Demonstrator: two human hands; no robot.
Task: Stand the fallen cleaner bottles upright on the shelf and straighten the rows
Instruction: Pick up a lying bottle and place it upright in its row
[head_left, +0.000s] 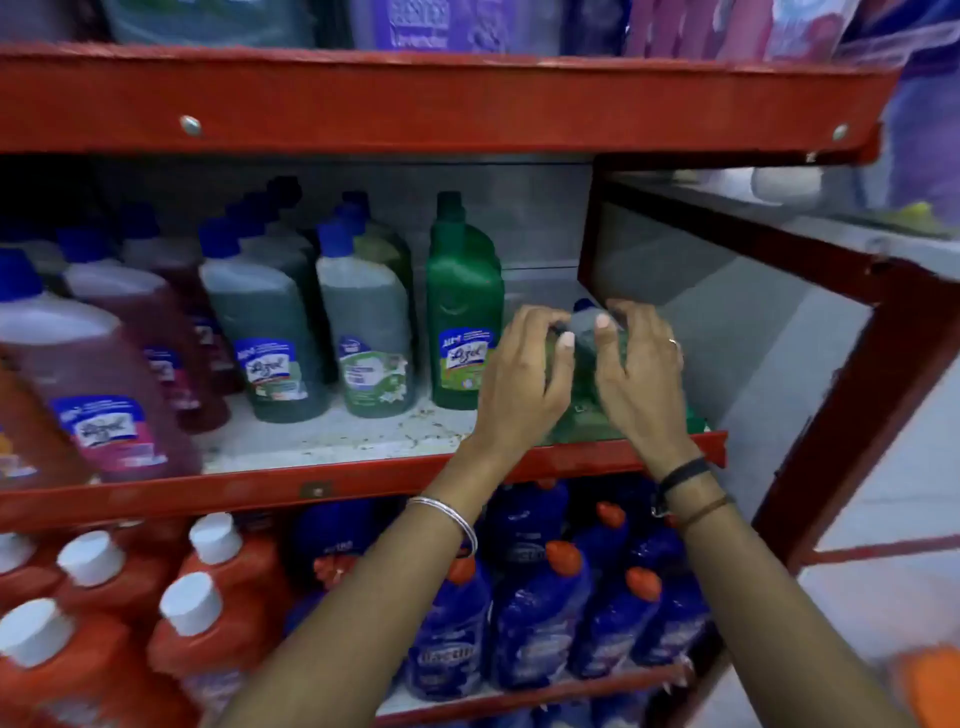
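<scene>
green fallen bottle (584, 358) clasped by left hand (524, 374) and right hand (641, 369) — best tipped upright slowly, beside standing green bottle (464, 306).

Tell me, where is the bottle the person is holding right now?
The green bottle sits at the middle shelf's right end, between the left hand and right hand, beside the upright green bottle.

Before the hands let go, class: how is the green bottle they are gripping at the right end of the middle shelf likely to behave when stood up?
The green bottle is tall and narrow like its upright neighbour, so it probably tips easily. It looks full, so likely heavy for its size. Smooth plastic may be slippery, which may be why both the left hand and right hand clasp it.
</scene>
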